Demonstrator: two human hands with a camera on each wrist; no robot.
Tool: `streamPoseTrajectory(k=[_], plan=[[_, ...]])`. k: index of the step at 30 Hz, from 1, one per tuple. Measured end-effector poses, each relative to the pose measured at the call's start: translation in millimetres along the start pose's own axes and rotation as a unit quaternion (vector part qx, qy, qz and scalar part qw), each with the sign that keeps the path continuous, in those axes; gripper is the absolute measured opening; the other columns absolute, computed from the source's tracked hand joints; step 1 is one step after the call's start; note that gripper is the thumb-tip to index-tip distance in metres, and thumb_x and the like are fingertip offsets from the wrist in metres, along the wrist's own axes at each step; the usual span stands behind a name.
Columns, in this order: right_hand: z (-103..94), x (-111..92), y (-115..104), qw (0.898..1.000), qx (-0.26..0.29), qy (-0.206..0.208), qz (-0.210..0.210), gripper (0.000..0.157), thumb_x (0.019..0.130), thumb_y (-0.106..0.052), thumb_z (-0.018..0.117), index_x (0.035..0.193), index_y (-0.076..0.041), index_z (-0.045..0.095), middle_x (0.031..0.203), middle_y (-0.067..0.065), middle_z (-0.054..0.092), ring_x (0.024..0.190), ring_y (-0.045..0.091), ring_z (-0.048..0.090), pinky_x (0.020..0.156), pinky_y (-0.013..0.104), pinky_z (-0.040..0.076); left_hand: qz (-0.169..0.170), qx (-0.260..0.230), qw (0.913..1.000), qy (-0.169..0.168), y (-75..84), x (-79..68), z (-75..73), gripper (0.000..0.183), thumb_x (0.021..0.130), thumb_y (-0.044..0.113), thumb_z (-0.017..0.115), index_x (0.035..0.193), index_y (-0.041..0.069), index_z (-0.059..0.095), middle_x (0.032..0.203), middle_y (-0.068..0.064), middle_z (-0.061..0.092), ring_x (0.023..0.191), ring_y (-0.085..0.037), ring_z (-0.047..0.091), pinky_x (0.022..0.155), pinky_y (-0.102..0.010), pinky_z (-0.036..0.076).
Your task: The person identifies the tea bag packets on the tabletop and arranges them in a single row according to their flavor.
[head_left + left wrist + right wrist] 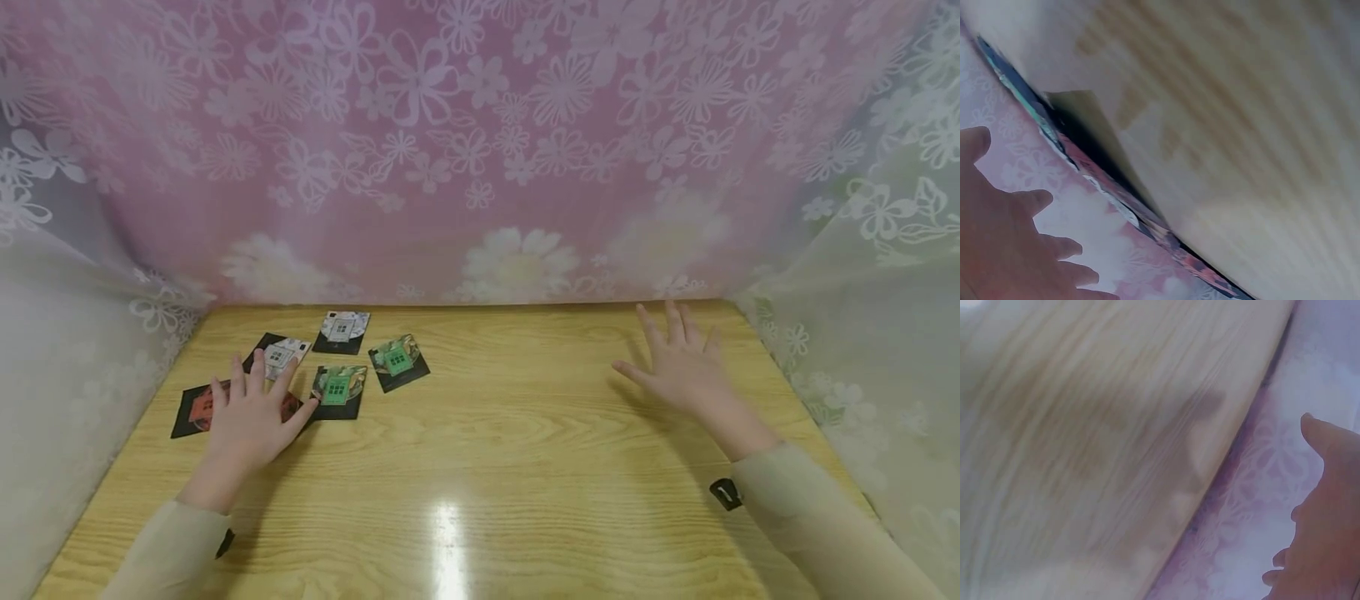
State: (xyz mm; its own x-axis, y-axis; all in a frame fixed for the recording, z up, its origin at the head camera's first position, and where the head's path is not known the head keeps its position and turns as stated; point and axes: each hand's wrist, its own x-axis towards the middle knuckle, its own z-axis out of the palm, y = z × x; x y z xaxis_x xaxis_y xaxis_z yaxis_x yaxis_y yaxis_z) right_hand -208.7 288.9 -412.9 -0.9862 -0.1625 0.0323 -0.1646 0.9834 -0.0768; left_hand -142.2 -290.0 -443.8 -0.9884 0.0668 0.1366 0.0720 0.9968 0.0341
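Wooden table point(525, 433), floral curtain point(480, 150).

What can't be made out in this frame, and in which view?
- Red card, head view: middle hidden under the left hand.
- Print on the green cards, head view: too small to read.
- Left wrist view: cards edge-on, blurred.
- Right hand: contact with the table unclear.

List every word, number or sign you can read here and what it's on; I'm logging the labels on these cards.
"1": white mark, seemingly this digit, on the small black tag at the right sleeve cuff.
The five cards on the table, such as the red card under the left hand and the green card: printed pictures only, any lettering too small and blurred to read.
Both wrist views: nothing legible.
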Motion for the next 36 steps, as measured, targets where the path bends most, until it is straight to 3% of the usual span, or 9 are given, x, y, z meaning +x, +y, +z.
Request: streamPoseTrajectory(k=[5,12,17,22,26,33,36], plan=[[-1.5,12,-20,1.000,0.006,-0.013,-0.026,0.094,0.084,-0.076,0.036,0.149,-0.031,-0.015,0.155,0.017,-0.019,0.141,0.035,-0.021,0.108,0.067,-0.010,0.001,-0.004,0.9999,-0.015,-8.3,-5.4,6.3,0.076,0.091,0.063,0.042,0.150,0.018,0.027,0.151,-0.032,0.011,0.138,-0.053,-0.002,0.104,-0.074,0.003],[2.0,29,-54,0.998,-0.006,0.000,-0.068,0.094,0.083,-0.077,0.035,0.153,-0.026,-0.002,0.157,0.021,0.003,0.143,0.041,0.005,0.115,0.059,0.004,0.018,0.002,0.9991,-0.039,-18.3,-13.5,9.9,0.071,0.094,0.058,0.040,0.149,0.015,0.029,0.150,-0.033,0.016,0.136,-0.055,0.010,0.105,-0.072,0.011],[6.1,38,-84,0.995,-0.004,-0.004,-0.097,0.093,0.083,-0.078,0.029,0.153,-0.025,-0.001,0.157,0.020,0.005,0.144,0.039,0.007,0.117,0.056,0.006,0.032,0.015,0.9970,-0.069,-21.0,-17.2,10.2,0.066,0.098,0.053,0.036,0.149,0.012,0.030,0.151,-0.031,0.016,0.138,-0.052,0.010,0.106,-0.072,0.010],[13.1,45,-114,0.991,-0.010,0.004,-0.136,0.090,0.085,-0.077,0.025,0.151,-0.027,-0.011,0.158,0.017,0.003,0.145,0.035,0.005,0.118,0.052,0.007,0.043,0.010,0.9939,-0.101,-21.6,-18.9,10.5,0.061,0.101,0.045,0.032,0.150,0.009,0.026,0.153,-0.026,0.016,0.140,-0.049,0.007,0.108,-0.070,0.009],[15.8,49,-136,0.984,-0.012,0.011,-0.175,0.089,0.088,-0.074,0.026,0.152,-0.023,-0.011,0.159,0.014,-0.001,0.146,0.031,0.002,0.119,0.049,0.007,0.058,0.013,0.9926,-0.106,-21.9,-19.7,12.0,0.059,0.102,0.040,0.031,0.150,0.007,0.024,0.155,-0.022,0.016,0.140,-0.047,0.008,0.108,-0.068,0.011],[24.8,55,-172,0.976,-0.012,0.008,-0.219,0.089,0.092,-0.060,0.042,0.151,-0.022,-0.012,0.158,0.009,-0.010,0.146,0.027,-0.004,0.119,0.045,0.004,0.076,0.005,0.9912,-0.109,-21.6,-20.9,13.2,0.060,0.103,0.037,0.031,0.150,0.002,0.019,0.155,-0.022,0.016,0.141,-0.045,0.012,0.110,-0.064,0.013],[25.6,57,-188,0.973,-0.004,0.003,-0.232,0.085,0.093,-0.059,0.041,0.153,-0.020,-0.004,0.157,0.007,-0.014,0.146,0.026,-0.004,0.119,0.045,0.006,0.082,0.000,0.9905,-0.110,-21.7,-21.6,15.1,0.062,0.103,0.037,0.031,0.150,0.000,0.016,0.155,-0.023,0.015,0.142,-0.043,0.012,0.111,-0.064,0.014]])
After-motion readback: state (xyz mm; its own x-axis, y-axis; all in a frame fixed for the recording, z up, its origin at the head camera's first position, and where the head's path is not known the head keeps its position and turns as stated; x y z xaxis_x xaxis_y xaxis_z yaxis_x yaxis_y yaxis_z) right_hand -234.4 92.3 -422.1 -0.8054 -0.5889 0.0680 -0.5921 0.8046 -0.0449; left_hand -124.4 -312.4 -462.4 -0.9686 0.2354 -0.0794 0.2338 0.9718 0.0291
